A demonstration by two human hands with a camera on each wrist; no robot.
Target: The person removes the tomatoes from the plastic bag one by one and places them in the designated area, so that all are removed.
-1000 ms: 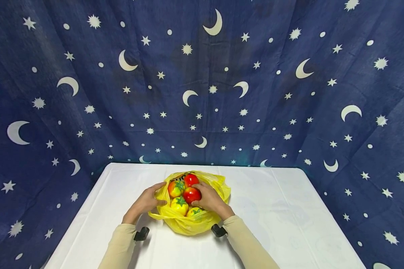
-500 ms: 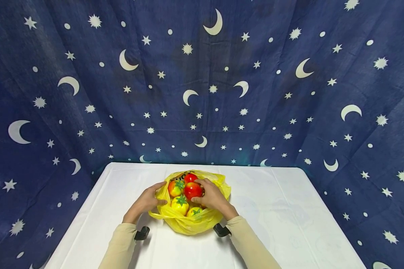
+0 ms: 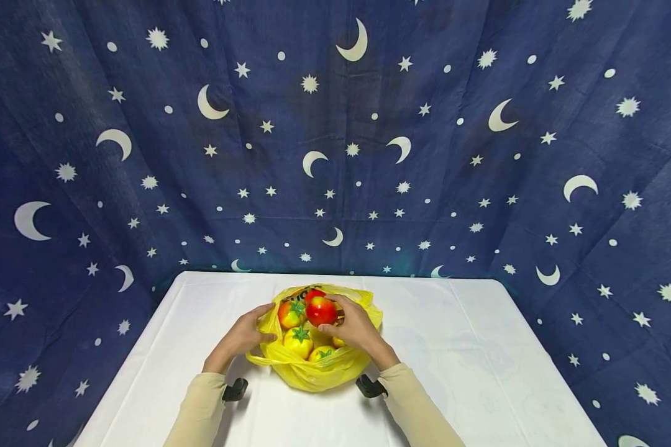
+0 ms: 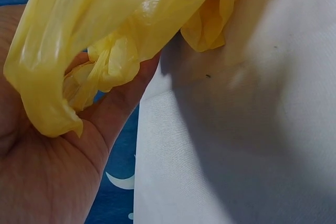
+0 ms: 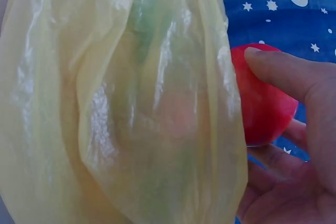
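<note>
A yellow plastic bag lies on the table with its mouth spread wide, round fruit inside. My left hand holds the bag's left rim, thumb and fingers hooked over it; the left wrist view shows the film draped across the palm. My right hand grips a shiny red apple between thumb and fingers, over the bag's mouth. In the right wrist view the apple shows beside the bag's wall. Still in the bag are a red-yellow tomato, yellow tomatoes with green leafy tops and another red fruit.
A white cloth covers the table, which ends at a dark blue curtain with moons and stars. Each wrist wears a black camera mount, close to the bag's near side.
My right hand has lifted the red apple slightly up and away from the other fruit, uncovering a yellow fruit beneath it. The left hand stays at the bag's rim.
</note>
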